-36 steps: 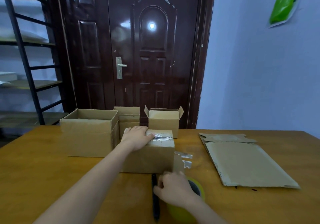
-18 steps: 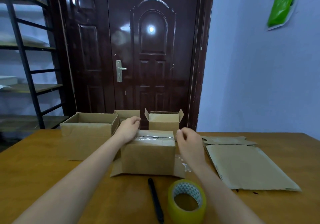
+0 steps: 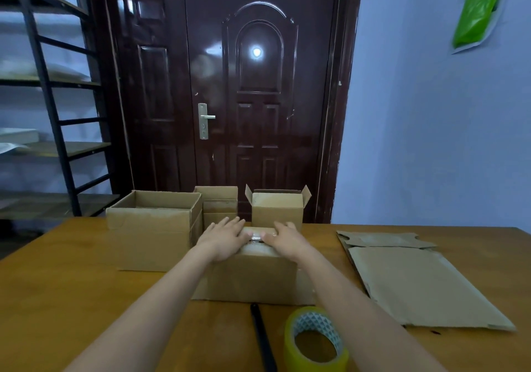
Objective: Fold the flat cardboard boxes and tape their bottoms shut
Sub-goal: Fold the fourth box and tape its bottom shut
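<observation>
Centrally, left hand (image 3: 222, 239) and right hand (image 3: 287, 239), fingers flat and relaxed, press the taped top of the brown cardboard box (image 3: 253, 277) on the wooden table (image 3: 71, 285).

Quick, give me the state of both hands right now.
Left hand: open, fingers flat, pressing the taped top of the box.
Right hand: open, fingers flat, pressing the same top.

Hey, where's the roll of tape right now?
The tape roll lies on the table at the bottom of the head view, under the right forearm, right of the black pen.
</observation>
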{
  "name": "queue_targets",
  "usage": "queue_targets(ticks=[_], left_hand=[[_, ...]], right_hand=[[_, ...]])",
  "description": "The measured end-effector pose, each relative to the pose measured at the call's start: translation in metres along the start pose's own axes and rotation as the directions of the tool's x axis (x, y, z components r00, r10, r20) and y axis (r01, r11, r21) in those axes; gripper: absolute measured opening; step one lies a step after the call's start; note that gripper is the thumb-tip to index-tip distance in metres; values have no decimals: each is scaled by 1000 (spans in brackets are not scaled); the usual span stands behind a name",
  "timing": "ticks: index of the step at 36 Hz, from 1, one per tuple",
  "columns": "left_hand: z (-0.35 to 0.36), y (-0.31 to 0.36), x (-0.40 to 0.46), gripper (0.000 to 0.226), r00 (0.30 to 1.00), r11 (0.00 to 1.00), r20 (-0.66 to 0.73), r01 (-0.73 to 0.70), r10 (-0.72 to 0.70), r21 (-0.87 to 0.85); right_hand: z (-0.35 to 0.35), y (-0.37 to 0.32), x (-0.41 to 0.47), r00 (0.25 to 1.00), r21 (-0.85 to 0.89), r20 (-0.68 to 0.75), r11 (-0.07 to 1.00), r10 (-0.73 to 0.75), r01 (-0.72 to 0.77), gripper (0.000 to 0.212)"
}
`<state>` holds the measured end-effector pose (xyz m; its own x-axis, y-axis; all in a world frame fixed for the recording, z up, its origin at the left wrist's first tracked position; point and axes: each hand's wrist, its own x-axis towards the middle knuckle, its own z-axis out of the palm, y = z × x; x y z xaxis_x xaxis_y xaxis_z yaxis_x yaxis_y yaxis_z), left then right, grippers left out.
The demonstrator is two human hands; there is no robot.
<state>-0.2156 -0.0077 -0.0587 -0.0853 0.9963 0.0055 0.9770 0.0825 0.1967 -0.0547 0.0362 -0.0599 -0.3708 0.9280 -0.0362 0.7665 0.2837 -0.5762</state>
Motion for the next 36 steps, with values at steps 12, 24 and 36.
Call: queue_targets(ticks=[12,24,36], left_hand=[[-6,-7,-6,50,999,908,-46,-18,-1,-419],[-7,0,-22,39,892,601,-37,272,-451,-752],[-38,34,-36,41,921,493,-28,182,-388,-850]], right_hand=[[-11,7,-6,997,221,77,975,-9,-8,53],[-17,8,-19,954,584,134,757,268,-294,50],[-50,5,-41,975,654,41,732,220,-192,36]])
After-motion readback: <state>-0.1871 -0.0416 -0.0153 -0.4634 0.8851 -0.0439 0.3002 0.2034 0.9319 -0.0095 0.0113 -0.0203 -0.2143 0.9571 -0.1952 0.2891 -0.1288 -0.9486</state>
